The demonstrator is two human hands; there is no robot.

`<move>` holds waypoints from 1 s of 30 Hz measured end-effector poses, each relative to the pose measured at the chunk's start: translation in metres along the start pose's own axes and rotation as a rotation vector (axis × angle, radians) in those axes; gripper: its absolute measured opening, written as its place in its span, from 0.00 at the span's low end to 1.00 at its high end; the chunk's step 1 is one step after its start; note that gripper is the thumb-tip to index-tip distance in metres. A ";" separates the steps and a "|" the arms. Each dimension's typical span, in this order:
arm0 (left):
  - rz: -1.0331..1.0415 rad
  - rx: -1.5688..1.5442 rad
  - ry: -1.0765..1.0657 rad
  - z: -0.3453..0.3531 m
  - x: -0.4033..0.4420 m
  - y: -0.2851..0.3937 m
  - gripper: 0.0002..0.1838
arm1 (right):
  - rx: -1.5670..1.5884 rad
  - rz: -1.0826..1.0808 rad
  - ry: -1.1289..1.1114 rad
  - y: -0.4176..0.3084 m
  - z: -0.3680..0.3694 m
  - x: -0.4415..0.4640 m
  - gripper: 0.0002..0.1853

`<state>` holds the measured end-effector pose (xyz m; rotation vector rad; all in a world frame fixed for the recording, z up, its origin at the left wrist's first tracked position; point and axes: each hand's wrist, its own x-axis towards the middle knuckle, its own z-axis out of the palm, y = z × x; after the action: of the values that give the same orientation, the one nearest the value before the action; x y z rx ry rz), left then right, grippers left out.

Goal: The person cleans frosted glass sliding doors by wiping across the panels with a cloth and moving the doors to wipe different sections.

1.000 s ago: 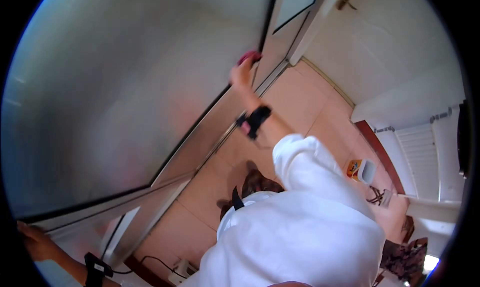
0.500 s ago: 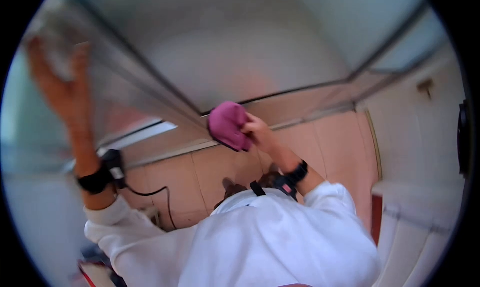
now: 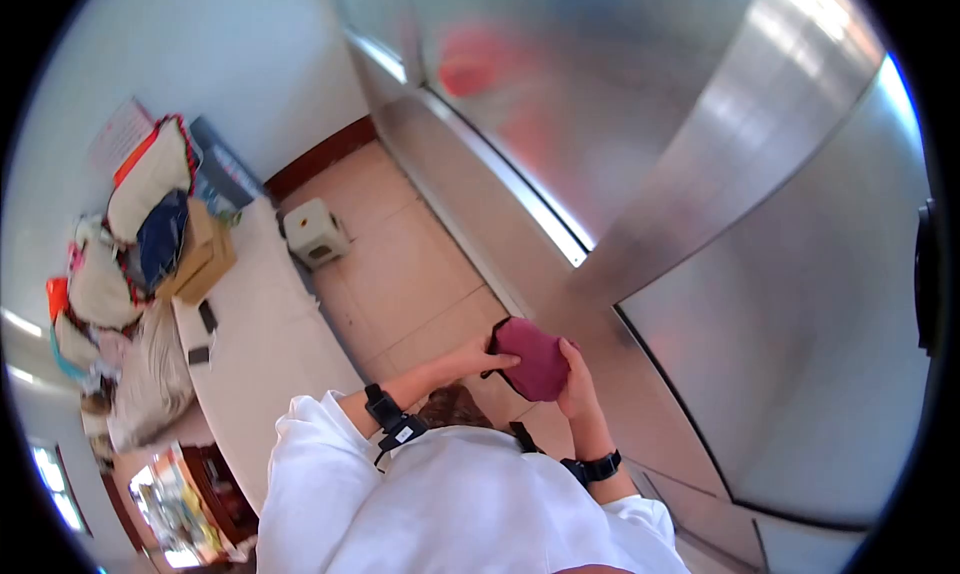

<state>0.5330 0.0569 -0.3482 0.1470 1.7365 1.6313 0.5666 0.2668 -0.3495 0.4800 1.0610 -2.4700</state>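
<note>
A purple cloth [image 3: 535, 359] with a black edge is held in front of my waist, folded into a rounded shape. At its left side my left hand [image 3: 468, 359] grips the edge, thumb lying over the cloth. My right hand [image 3: 577, 386] holds the opposite side, with the thumb near the top. Part of the fingers of both hands is hidden behind the cloth. Black straps circle both wrists.
Frosted glass panels in a metal frame [image 3: 740, 134] stand ahead and to the right. To the left is a long light surface [image 3: 265, 339] with a cardboard box [image 3: 207, 254], cushions and two dark phone-like objects. A small white stool [image 3: 316, 233] stands on the tiled floor.
My left hand has come down from the glass panel and now grips the purple cloth together with my right hand. The view has turned left, bringing the light surface and stool into sight.
</note>
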 end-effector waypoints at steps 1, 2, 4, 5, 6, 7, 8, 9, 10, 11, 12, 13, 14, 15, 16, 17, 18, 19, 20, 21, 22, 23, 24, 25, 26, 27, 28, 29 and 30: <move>-0.002 -0.018 0.031 -0.003 -0.008 -0.022 0.27 | -0.037 0.021 -0.003 0.007 0.004 0.005 0.22; 0.070 -0.021 0.185 -0.010 -0.009 -0.042 0.26 | -0.051 0.042 -0.021 0.014 0.003 0.017 0.22; 0.210 0.109 0.500 -0.023 -0.027 -0.037 0.24 | -0.492 -0.090 0.034 0.026 0.002 0.047 0.20; 0.199 0.112 0.521 -0.036 -0.026 -0.050 0.24 | -0.489 -0.075 0.014 0.043 -0.008 0.069 0.20; 0.129 0.275 0.611 -0.048 -0.033 -0.054 0.24 | -0.581 -0.107 0.042 0.052 -0.005 0.078 0.21; 0.062 0.438 0.699 -0.058 -0.038 -0.047 0.24 | -0.677 -0.147 0.069 0.055 0.002 0.084 0.21; 0.106 0.600 0.800 -0.067 -0.044 -0.043 0.23 | -0.653 -0.099 0.017 0.063 0.008 0.091 0.23; 0.111 0.597 0.813 -0.073 -0.050 -0.032 0.23 | -0.661 -0.103 0.006 0.065 0.024 0.095 0.23; 0.116 0.677 0.805 -0.078 -0.057 -0.023 0.23 | -0.604 0.011 -0.067 0.068 0.044 0.093 0.24; 0.125 0.760 0.795 -0.089 -0.060 -0.017 0.25 | -0.544 0.121 -0.138 0.073 0.065 0.096 0.24; 0.137 0.761 0.799 -0.098 -0.056 -0.022 0.25 | -0.549 0.109 -0.140 0.078 0.083 0.104 0.24; 0.217 0.811 0.699 -0.104 -0.050 -0.032 0.25 | -0.382 0.234 -0.180 0.084 0.098 0.111 0.24; 0.295 0.862 0.590 -0.112 -0.045 -0.041 0.25 | -0.207 0.354 -0.217 0.090 0.113 0.117 0.24; 0.310 0.862 0.575 -0.120 -0.046 -0.036 0.25 | -0.205 0.338 -0.203 0.096 0.120 0.126 0.24; 0.363 0.901 0.459 -0.129 -0.049 -0.024 0.24 | -0.059 0.291 -0.246 0.103 0.125 0.140 0.24; 0.417 0.943 0.341 -0.142 -0.052 -0.011 0.24 | 0.026 0.247 -0.305 0.103 0.129 0.155 0.24; 0.479 0.908 0.378 -0.157 -0.053 -0.003 0.22 | 0.115 0.207 -0.367 0.103 0.134 0.169 0.24; 0.502 0.910 0.351 -0.176 -0.050 0.001 0.22 | 0.206 0.173 -0.432 0.097 0.150 0.178 0.24; 0.642 0.791 0.422 -0.197 -0.046 0.006 0.21 | 0.183 0.098 -0.333 0.084 0.162 0.186 0.25; 0.776 0.662 0.491 -0.218 -0.041 0.012 0.21 | 0.159 0.027 -0.234 0.065 0.186 0.187 0.27; 0.790 0.656 0.467 -0.237 -0.044 0.026 0.21 | 0.193 -0.022 -0.240 0.046 0.201 0.188 0.26; 0.692 0.712 0.491 -0.256 -0.054 0.048 0.20 | 0.197 -0.039 -0.225 0.028 0.214 0.187 0.26; 0.593 0.772 0.520 -0.274 -0.058 0.063 0.20 | 0.178 -0.165 -0.209 0.009 0.225 0.188 0.26; 0.605 0.776 0.507 -0.290 -0.054 0.069 0.20 | 0.158 -0.291 -0.196 -0.007 0.229 0.191 0.25; 0.599 0.822 0.549 -0.305 -0.048 0.075 0.19 | 0.165 -0.380 -0.129 -0.023 0.227 0.197 0.25; 0.595 0.866 0.597 -0.317 -0.040 0.084 0.19 | 0.168 -0.468 -0.064 -0.040 0.223 0.203 0.25; 0.610 0.868 0.598 -0.327 -0.032 0.094 0.19 | 0.168 -0.614 -0.066 -0.059 0.223 0.202 0.24; 0.609 0.908 0.602 -0.337 -0.025 0.106 0.19 | 0.166 -0.754 -0.073 -0.077 0.224 0.199 0.24; 0.603 0.950 0.617 -0.348 -0.017 0.118 0.20 | 0.280 -0.834 0.079 -0.097 0.232 0.196 0.25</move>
<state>0.3002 -0.2150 -0.2623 0.7289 3.0744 1.1088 0.3161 0.1095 -0.2301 0.2324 1.0992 -3.3853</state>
